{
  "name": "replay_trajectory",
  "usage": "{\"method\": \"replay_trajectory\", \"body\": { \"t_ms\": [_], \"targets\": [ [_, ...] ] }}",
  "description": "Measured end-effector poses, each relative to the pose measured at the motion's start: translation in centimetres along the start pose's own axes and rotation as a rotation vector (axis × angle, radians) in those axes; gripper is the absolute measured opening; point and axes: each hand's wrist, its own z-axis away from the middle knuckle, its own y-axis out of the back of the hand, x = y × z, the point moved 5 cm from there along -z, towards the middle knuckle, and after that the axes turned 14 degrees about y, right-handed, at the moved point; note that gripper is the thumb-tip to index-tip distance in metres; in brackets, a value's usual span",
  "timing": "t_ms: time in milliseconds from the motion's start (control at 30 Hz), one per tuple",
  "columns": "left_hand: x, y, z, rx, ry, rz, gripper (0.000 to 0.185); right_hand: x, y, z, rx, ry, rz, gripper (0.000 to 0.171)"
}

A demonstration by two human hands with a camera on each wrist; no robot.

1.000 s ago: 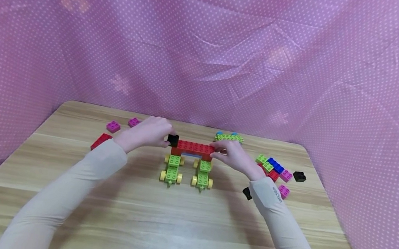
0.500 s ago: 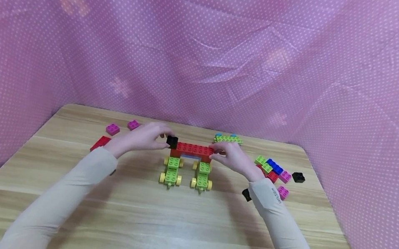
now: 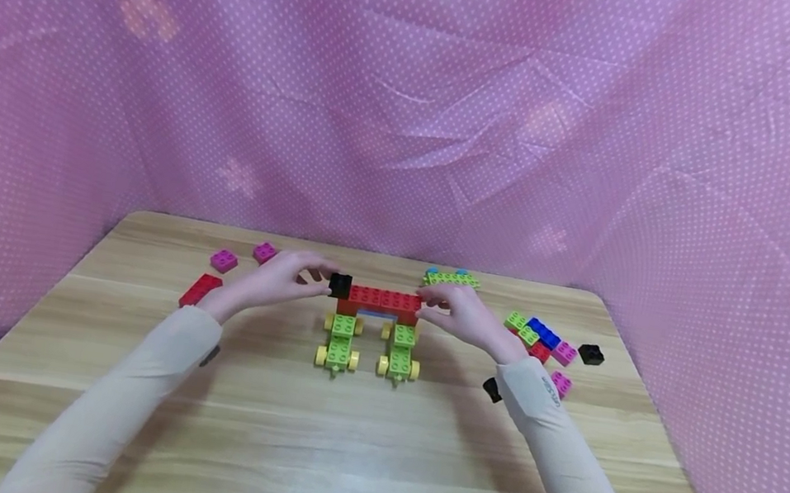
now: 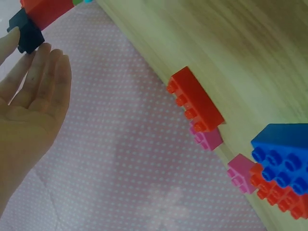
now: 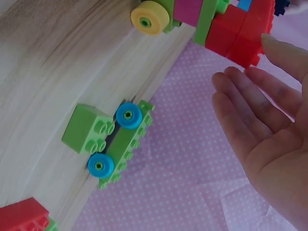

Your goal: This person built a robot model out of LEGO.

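Observation:
A red beam [image 3: 384, 299] with a black brick [image 3: 340, 284] at its left end spans two green carts with yellow wheels [image 3: 340, 344] [image 3: 400, 353]. My left hand [image 3: 316, 278] is at the black brick [image 4: 26, 30], its straight fingers [image 4: 53, 62] just touching it in the left wrist view. At the beam's right end [image 5: 240, 36] my right hand [image 3: 433, 307] is held flat, with its fingertips [image 5: 228, 79] close beside the red bricks. Neither hand closes round anything.
A red brick [image 3: 200, 289] and two pink bricks [image 3: 223, 260] [image 3: 263, 252] lie at the left. A green cart with blue wheels [image 5: 120, 144] sits at the back edge. Mixed loose bricks [image 3: 540, 336] and a black brick [image 3: 591, 354] lie at the right. Pink dotted cloth walls surround the table [image 3: 369, 443].
My left hand has loosened from the black brick and drawn slightly left, fingers straighter. The right hand has relaxed at the beam's end. The model stays put.

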Motion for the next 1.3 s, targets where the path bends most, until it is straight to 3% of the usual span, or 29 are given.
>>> {"method": "replay_trajectory", "body": {
  "t_ms": [133,300,500,800,1033,1300],
  "targets": [
    [-0.5,-0.2,0.2,0.018,0.033,0.02,0.044,0.3,0.9,1.1,0.047,0.028,-0.012,0.035],
    [-0.5,-0.2,0.4,0.037,0.045,0.028,0.043,1.3,3.2,3.5,0.107,-0.013,0.032,0.036],
    [-0.6,0.0,0.5,0.066,0.041,0.041,0.042,4.3,6.4,7.2,0.162,-0.149,0.07,0.037],
    [-0.6,-0.2,0.1,0.062,0.047,0.032,0.039,8.9,10.0,14.5,0.183,-0.354,0.123,0.041],
    [-0.4,0.0,-0.2,0.057,0.028,0.04,0.039,12.3,9.6,19.2,0.113,-0.495,0.177,0.049],
    [-0.8,-0.3,-0.1,0.058,0.029,0.049,0.037,13.9,8.4,22.4,0.134,-0.541,0.195,0.04]
  ]
}}
